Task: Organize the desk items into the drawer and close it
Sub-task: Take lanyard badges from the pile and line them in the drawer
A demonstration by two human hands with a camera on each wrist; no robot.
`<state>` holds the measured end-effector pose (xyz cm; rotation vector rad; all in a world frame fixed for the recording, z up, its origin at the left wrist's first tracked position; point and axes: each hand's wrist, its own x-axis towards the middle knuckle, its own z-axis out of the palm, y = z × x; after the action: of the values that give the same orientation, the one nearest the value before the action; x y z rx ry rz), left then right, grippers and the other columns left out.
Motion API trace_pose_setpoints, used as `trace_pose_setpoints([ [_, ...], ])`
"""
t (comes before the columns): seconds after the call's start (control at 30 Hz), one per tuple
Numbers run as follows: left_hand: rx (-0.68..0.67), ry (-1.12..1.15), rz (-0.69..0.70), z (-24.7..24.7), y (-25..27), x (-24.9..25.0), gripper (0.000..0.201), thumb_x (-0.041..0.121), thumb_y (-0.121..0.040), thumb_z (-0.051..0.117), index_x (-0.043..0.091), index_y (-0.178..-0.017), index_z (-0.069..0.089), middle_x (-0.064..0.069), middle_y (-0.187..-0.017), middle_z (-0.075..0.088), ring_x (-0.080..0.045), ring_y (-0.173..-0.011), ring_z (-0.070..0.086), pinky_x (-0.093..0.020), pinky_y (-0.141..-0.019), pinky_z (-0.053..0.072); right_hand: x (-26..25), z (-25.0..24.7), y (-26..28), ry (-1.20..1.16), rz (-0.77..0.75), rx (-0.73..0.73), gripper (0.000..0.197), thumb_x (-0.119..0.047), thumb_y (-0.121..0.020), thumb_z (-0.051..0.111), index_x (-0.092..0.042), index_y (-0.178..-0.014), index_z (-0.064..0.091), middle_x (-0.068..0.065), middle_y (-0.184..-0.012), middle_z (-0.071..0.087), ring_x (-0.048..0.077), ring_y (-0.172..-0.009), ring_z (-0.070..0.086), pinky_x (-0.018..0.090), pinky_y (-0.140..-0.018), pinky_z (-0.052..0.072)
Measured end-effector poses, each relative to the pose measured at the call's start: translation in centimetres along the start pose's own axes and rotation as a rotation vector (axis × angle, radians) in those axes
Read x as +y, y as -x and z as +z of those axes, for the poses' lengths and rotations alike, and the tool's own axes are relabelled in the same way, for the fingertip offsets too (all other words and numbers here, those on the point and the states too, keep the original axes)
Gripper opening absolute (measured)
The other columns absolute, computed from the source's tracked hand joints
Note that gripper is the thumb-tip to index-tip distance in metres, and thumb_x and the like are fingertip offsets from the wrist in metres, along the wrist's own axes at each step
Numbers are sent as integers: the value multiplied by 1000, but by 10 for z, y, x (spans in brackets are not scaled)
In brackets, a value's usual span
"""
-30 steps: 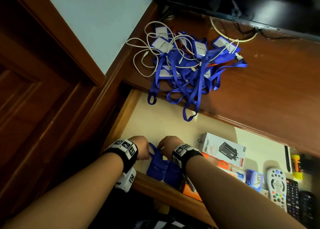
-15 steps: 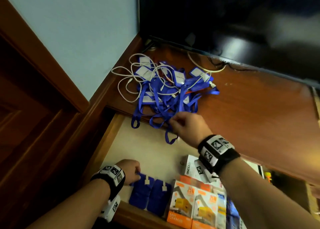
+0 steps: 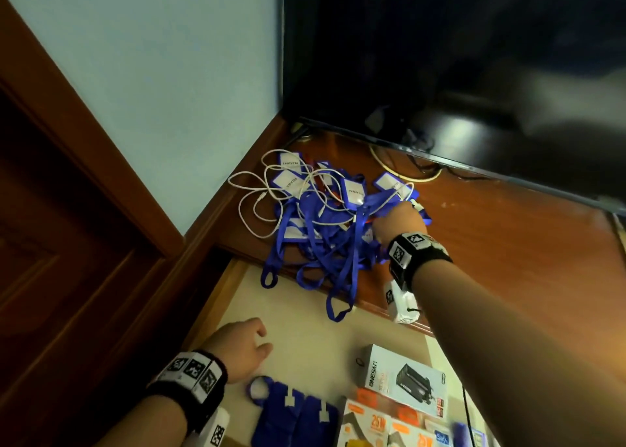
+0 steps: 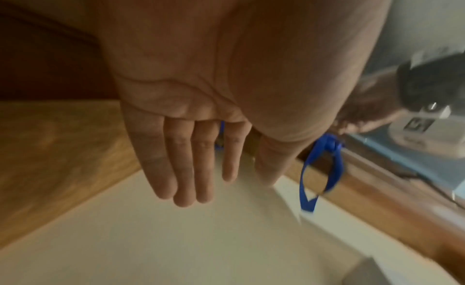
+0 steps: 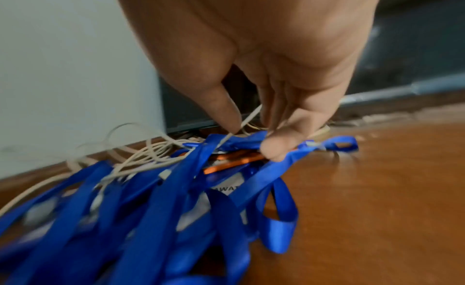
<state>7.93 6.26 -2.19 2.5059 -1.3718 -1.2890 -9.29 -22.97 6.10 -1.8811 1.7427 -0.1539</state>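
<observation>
A tangled pile of blue lanyards with white badge cards and a white cable lies in the desk's back left corner, and some loops hang over the open drawer. My right hand is at the pile's right side. In the right wrist view, the right hand pinches blue lanyards and the white cable between thumb and fingers. My left hand hovers over the drawer floor. The left hand has straight fingers and holds nothing. Folded blue lanyards lie in the drawer.
A white product box and orange boxes fill the drawer's right part. A dark TV screen stands at the back of the wooden desk top. The wall and a wooden door frame bound the left side. A blue loop dangles from the desk edge.
My right hand went from the drawer up to the pile and moved further into its right side. My left hand came off the folded lanyards and opened.
</observation>
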Motion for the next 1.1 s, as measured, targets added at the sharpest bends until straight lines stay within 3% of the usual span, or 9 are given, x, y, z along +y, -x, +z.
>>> trace_pose_setpoints([
  [0.07,72,126,33,-21,8,6,27,47,-98,62,32,-120,60,11,-103,67,-7,-95,65,-30,-88,56,7,1,-20,-60,55,-40,23,-13,-100,51,-8,-117,66,9,-115,69,31,-106,66,37,-88,54],
  [0.17,185,219,103,-47,17,18,18,42,-99,65,32,-114,62,13,-101,64,-2,-90,62,-19,-76,49,17,4,-50,-309,235,-86,26,-26,-93,56,-4,-100,68,10,-91,72,29,-81,66,36,-69,52],
  [0.3,269,312,173,-71,23,37,14,38,-97,68,32,-110,66,12,-97,67,-3,-87,66,-27,-84,55,19,5,-63,-524,325,-188,18,-28,-84,67,-10,-86,67,10,-73,69,28,-74,65,43,-77,57],
  [0.4,309,329,216,-80,20,51,14,39,-95,71,32,-106,69,11,-94,69,-2,-85,67,-24,-82,55,18,7,-66,-594,383,-200,12,-20,-80,70,-13,-71,65,9,-58,60,24,-56,55,37,-65,44],
  [0.5,332,352,242,-84,12,61,13,39,-92,73,31,-102,69,8,-90,72,-2,-79,67,-27,-82,57,19,-2,-61,-614,375,-172,16,-16,-85,64,-11,-70,63,10,-57,59,23,-50,53,34,-61,43],
  [0.6,309,317,265,-84,1,71,16,47,-90,73,36,-100,68,15,-88,71,0,-80,67,-32,-84,58,26,-21,-58,-587,355,-79,16,-20,-86,65,-5,-79,63,13,-68,70,29,-60,68,38,-61,57],
  [0.67,293,299,293,-84,-5,86,16,47,-90,72,36,-102,68,17,-88,71,1,-81,67,-30,-84,57,31,-40,-54,-497,321,14,25,-25,-77,68,-2,-84,68,16,-76,76,33,-67,74,44,-70,64],
  [0.9,228,268,451,-87,-19,163,32,41,-95,70,37,-123,57,11,-101,68,-1,-84,65,-23,-87,52,20,-149,-2,-98,-14,278,13,-21,-83,65,-18,-95,70,2,-86,68,24,-79,62,26,-71,45],
  [1.1,362,288,623,-129,-14,238,79,48,-92,73,36,-157,30,0,-152,43,-16,-134,50,-28,-113,37,13,-245,45,-20,-340,439,26,-20,-94,58,-21,-119,67,4,-100,73,23,-90,67,30,-82,51],
])
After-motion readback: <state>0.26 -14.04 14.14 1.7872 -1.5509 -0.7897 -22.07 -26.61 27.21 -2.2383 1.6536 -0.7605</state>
